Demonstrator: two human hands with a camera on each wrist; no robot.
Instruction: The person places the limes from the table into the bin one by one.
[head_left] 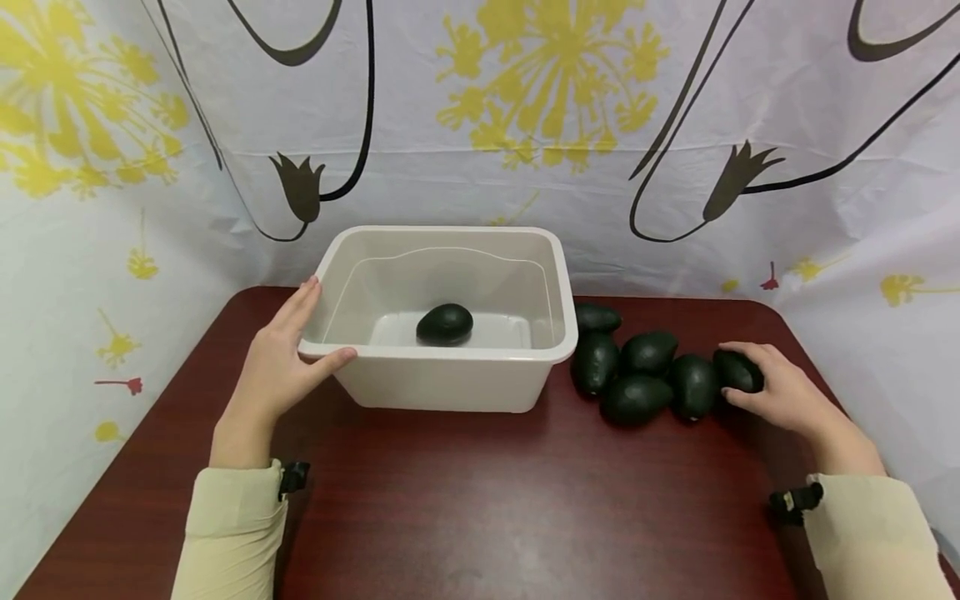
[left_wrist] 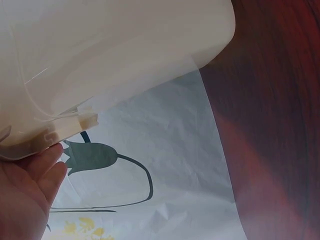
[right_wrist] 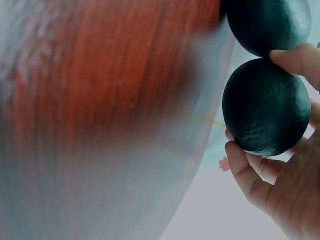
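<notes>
A white plastic tub (head_left: 442, 379) stands on the table with one dark green avocado (head_left: 445, 324) inside. At its left front corner is my left hand (head_left: 281, 367), fingers extended along the left rim and thumb on the front rim. In the left wrist view, the fingertips (left_wrist: 55, 160) touch the underside of the tub's rim (left_wrist: 50, 132). My right hand (head_left: 783, 392) grips the rightmost avocado (head_left: 737, 371) of a group on the right. The right wrist view shows that avocado (right_wrist: 266, 107) between thumb and fingers, against a neighbouring avocado (right_wrist: 270, 22).
Several more avocados (head_left: 636, 400) lie close together right of the tub, one (head_left: 597, 317) near its right side. The dark red-brown table (head_left: 525, 500) stretches in front. A patterned white cloth (head_left: 450, 183) hangs behind and at both sides.
</notes>
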